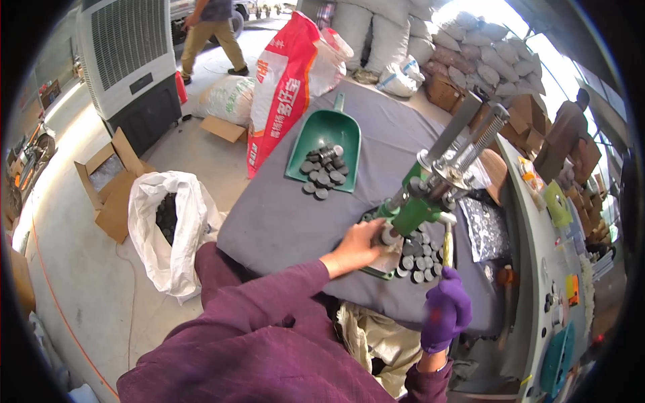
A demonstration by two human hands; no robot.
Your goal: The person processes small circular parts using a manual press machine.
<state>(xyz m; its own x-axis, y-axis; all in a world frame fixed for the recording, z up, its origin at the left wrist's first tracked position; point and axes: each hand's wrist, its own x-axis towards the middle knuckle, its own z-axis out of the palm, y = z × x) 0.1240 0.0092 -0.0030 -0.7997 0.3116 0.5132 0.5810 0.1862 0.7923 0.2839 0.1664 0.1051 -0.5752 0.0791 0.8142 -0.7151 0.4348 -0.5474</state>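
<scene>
A green hand press (pixel 411 218) with a bare metal column and a coil spring stands on the grey cloth-covered table (pixel 269 225). My bare left hand (pixel 356 247) reaches in at its working end, fingers closed beside a round grey end piece; what they pinch is hidden. My right hand (pixel 446 307), in a purple glove, is wrapped round the lower end of the press's lever (pixel 448 247). Several round grey caps (pixel 422 258) lie loose by the press base, between my two hands. A green dustpan (pixel 312 131) farther back holds a heap of dark grey round pieces (pixel 326 173), some spilling past its lip.
Left of the table stand an open white sack (pixel 144 221) with dark pieces inside and an open carton (pixel 111 171). A red-and-white sack (pixel 285 87) leans at the far edge. A clear bag of small parts (pixel 482 228) lies right of the press. Two people are farther off.
</scene>
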